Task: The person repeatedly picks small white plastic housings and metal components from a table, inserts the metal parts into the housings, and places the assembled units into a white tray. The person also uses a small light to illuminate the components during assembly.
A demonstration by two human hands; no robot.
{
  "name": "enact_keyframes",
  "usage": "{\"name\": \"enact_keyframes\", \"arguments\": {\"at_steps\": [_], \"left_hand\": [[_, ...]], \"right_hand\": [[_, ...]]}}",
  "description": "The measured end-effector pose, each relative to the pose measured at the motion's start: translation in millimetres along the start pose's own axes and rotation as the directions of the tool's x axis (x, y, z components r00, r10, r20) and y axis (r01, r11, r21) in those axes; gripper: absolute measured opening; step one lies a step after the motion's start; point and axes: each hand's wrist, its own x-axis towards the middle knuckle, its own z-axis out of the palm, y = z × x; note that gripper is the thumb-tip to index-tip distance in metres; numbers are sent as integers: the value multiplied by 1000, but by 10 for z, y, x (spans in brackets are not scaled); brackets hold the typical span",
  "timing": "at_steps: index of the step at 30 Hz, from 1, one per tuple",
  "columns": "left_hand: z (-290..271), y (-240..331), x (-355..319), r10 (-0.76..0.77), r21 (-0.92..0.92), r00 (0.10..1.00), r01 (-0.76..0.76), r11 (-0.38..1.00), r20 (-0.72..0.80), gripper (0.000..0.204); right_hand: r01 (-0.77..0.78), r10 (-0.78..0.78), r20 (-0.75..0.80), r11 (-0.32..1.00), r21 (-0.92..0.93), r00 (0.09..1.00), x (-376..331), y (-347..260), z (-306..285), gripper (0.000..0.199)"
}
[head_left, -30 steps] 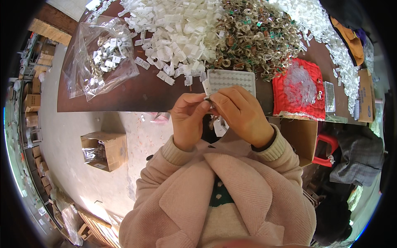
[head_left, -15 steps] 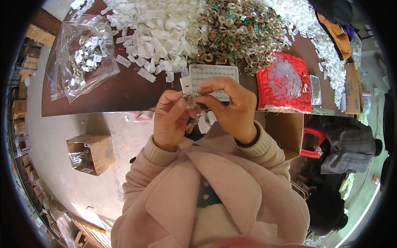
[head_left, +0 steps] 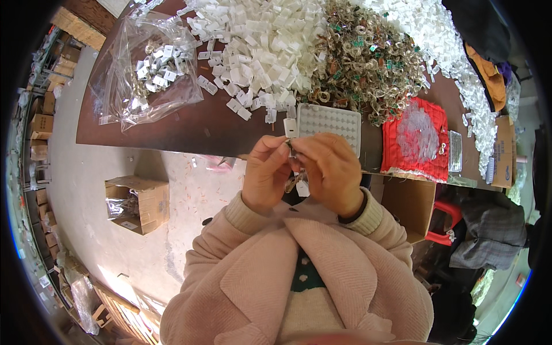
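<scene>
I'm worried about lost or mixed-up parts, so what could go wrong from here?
The small white piece jutting from between the left hand and right hand might slip to the floor, as both are near the front edge of the table. The heap of white pieces and the heap of clear coils touch, so a nudge could mix them.
</scene>
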Motion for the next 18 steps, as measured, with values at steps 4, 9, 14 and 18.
{"name": "enact_keyframes", "arguments": {"at_steps": [4, 9, 14, 18], "left_hand": [[-13, -5, 32, 62, 13, 992, -61, 998, -111, 8], [-12, 16, 70, 96, 18, 992, -95, 995, -88, 8], [-64, 23, 74, 81, 24, 993, -79, 997, -84, 9], [-34, 41, 46, 43, 128, 981, -19, 992, -189, 10]], "right_hand": [[-144, 144, -1, 988, 55, 990, 17, 70, 42, 33], [-272, 268, -47, 940, -207, 962, 180, 492, 23, 25], [-219, 230, -3, 922, -319, 973, 134, 618, 177, 22], [-173, 214, 51, 890, -421, 976, 161, 637, 231, 15]]}}
